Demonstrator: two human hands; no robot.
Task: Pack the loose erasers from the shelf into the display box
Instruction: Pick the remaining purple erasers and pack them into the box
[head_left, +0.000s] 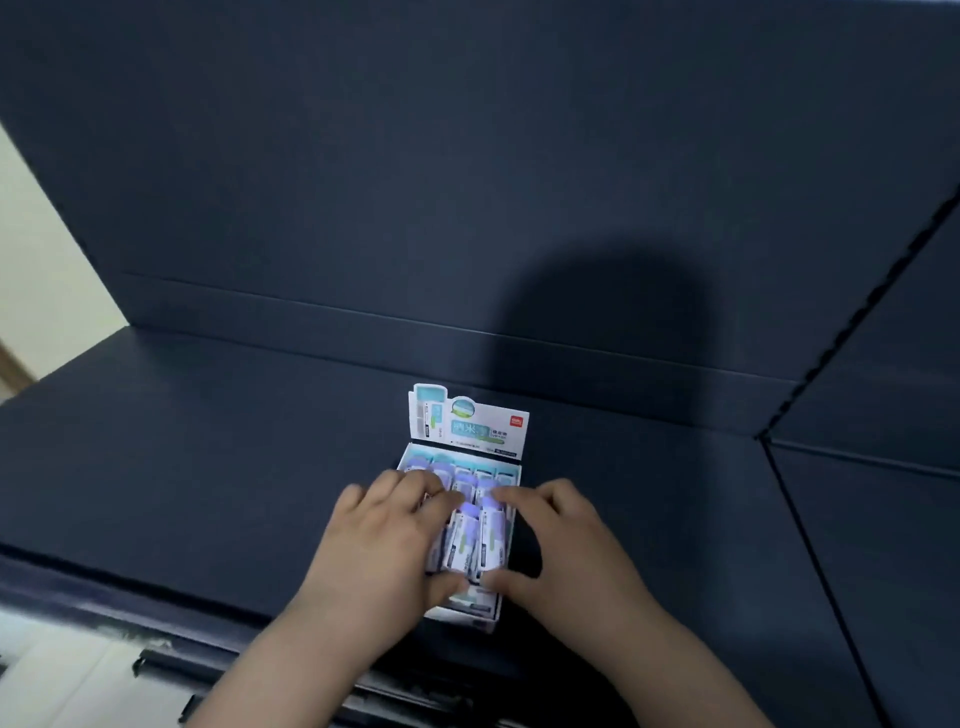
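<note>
hands (384, 540) cover front erasers (470, 545) | display box (467, 426) print blurred | forearms (291, 665) cropped

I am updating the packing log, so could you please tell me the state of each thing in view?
display box: open, header card upright, standing on the shelf.
erasers: in the box, lying in rows.
left hand: fingers and thumb curled round the front erasers.
right hand: fingers and thumb curled round the front erasers.
shelf: bears the box.
</note>
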